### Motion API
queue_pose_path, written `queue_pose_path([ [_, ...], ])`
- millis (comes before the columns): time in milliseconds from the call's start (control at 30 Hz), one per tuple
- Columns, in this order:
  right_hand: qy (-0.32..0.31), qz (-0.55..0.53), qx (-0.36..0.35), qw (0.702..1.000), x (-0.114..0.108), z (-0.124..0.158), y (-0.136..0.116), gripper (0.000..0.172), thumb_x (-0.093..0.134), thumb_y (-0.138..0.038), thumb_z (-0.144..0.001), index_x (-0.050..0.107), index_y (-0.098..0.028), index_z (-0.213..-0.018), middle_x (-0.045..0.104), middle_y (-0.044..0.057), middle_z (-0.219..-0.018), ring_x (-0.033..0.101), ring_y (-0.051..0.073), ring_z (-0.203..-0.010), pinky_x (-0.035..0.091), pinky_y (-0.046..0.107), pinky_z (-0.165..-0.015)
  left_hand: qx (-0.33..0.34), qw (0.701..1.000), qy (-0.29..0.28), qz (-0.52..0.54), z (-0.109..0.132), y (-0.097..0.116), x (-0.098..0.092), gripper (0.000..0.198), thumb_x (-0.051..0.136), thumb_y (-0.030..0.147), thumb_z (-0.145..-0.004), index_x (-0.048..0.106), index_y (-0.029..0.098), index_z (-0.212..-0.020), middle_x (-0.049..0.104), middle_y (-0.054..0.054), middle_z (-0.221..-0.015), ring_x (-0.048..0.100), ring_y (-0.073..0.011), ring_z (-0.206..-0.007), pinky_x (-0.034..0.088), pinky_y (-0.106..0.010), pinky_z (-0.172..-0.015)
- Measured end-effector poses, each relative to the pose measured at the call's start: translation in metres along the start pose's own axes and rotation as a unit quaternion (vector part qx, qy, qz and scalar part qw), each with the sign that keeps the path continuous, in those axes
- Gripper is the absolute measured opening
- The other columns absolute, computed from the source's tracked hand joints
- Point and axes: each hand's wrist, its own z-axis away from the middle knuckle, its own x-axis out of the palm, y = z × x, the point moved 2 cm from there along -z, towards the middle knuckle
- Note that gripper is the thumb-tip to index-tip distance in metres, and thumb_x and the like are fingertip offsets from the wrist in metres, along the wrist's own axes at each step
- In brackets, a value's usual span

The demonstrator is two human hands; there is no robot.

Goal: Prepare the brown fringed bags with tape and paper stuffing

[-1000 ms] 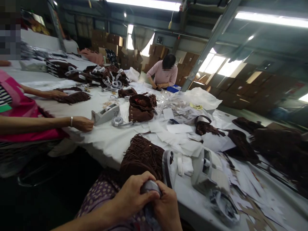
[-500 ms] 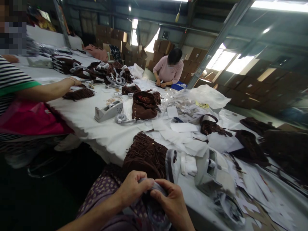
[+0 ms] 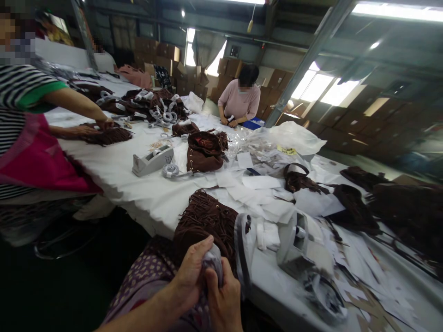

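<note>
In my lap, a rolled strap [image 3: 213,262] in greyish clear plastic wrap is pressed between both hands. My left hand [image 3: 191,272] closes on its left side, thumb along the top. The fingers of my right hand [image 3: 224,293] wrap its right side, lower down. Just beyond them a dark brown fringed bag [image 3: 206,221] lies at the table edge. A wrapped strap length [image 3: 243,249] hangs down at the bag's right side; whether it joins the roll is hidden.
To the right stand a tape dispenser [image 3: 294,242], a white packet [image 3: 268,235] and a coiled wrapped strap [image 3: 323,295]. Ahead are another tape dispenser [image 3: 152,160], an open brown bag [image 3: 205,152] and paper sheets [image 3: 238,184]. Two co-workers handle items at the left and far side.
My hands have turned the strap from a flat stretch between the fingertips into an upright, compact bundle, and my right hand moved left. The co-worker at left now has both hands on a fringed piece.
</note>
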Motion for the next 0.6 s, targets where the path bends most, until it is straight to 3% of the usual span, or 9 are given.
queue_pose_path([
  [133, 0.014, 0.077, -0.042, 0.996, -0.007, 0.005, 0.009, 0.039, 0.037, -0.051, -0.093, 0.056, -0.019, -0.079, 0.057, -0.002, -0.052, 0.052, 0.012, -0.044, 0.031, 0.022, -0.045, 0.002, 0.997, -0.077, -0.028, -0.002, -0.002, -0.005, 0.032, 0.072, 0.038, -0.07, 0.048, 0.019, -0.078, 0.047, 0.007, -0.063, 0.042, -0.0071, -0.054, 0.035, -0.019, -0.054],
  [233, -0.02, 0.172, -0.107, 0.979, -0.013, 0.008, 0.018, 0.038, 0.033, -0.045, -0.096, 0.056, -0.019, -0.079, 0.058, -0.001, -0.051, 0.052, 0.012, -0.041, 0.028, 0.023, -0.044, 0.023, 0.971, -0.147, -0.185, -0.002, 0.01, -0.011, 0.026, 0.064, 0.035, -0.077, 0.049, 0.021, -0.092, 0.046, 0.008, -0.061, 0.037, -0.0073, -0.049, 0.029, -0.02, -0.051],
  [300, -0.047, 0.233, -0.165, 0.957, -0.014, 0.008, 0.02, 0.037, 0.034, -0.04, -0.097, 0.058, -0.017, -0.08, 0.062, 0.002, -0.054, 0.056, 0.013, -0.044, 0.028, 0.024, -0.045, 0.061, 0.924, -0.172, -0.337, 0.0, 0.019, -0.012, 0.021, 0.06, 0.036, -0.08, 0.053, 0.02, -0.092, 0.046, 0.007, -0.058, 0.037, -0.009, -0.05, 0.027, -0.021, -0.052],
  [367, -0.06, 0.263, -0.213, 0.939, -0.015, 0.006, 0.018, 0.038, 0.035, -0.038, -0.097, 0.06, -0.015, -0.079, 0.064, 0.005, -0.057, 0.059, 0.014, -0.046, 0.029, 0.024, -0.045, 0.128, 0.857, -0.182, -0.464, 0.003, 0.027, -0.009, 0.018, 0.061, 0.038, -0.08, 0.058, 0.02, -0.082, 0.049, 0.004, -0.059, 0.041, -0.0114, -0.056, 0.028, -0.023, -0.055],
  [433, -0.056, 0.233, -0.219, 0.946, -0.017, 0.002, 0.01, 0.038, 0.037, -0.038, -0.096, 0.062, -0.013, -0.083, 0.066, 0.006, -0.061, 0.061, 0.015, -0.05, 0.033, 0.023, -0.046, 0.181, 0.827, -0.179, -0.502, 0.005, 0.028, -0.004, 0.023, 0.06, 0.04, -0.081, 0.058, 0.019, -0.072, 0.051, 0.002, -0.061, 0.044, -0.0126, -0.06, 0.029, -0.024, -0.058],
  [467, -0.052, 0.198, -0.2, 0.958, -0.017, 0.001, 0.005, 0.035, 0.039, -0.038, -0.095, 0.062, -0.013, -0.087, 0.067, 0.006, -0.064, 0.062, 0.015, -0.053, 0.037, 0.022, -0.048, 0.192, 0.84, -0.169, -0.479, 0.005, 0.027, -0.001, 0.026, 0.058, 0.041, -0.083, 0.055, 0.019, -0.069, 0.049, 0.002, -0.061, 0.043, -0.0121, -0.06, 0.029, -0.023, -0.057],
  [600, -0.019, 0.046, -0.054, 0.997, -0.011, -0.001, -0.009, 0.025, 0.05, -0.039, -0.089, 0.058, -0.016, -0.095, 0.066, 0.001, -0.068, 0.06, 0.012, -0.053, 0.042, 0.018, -0.05, 0.134, 0.965, -0.086, -0.21, -0.002, 0.01, 0.007, 0.038, 0.059, 0.05, -0.081, 0.039, 0.02, -0.067, 0.032, 0.008, -0.058, 0.026, -0.0077, -0.05, 0.023, -0.02, -0.046],
])
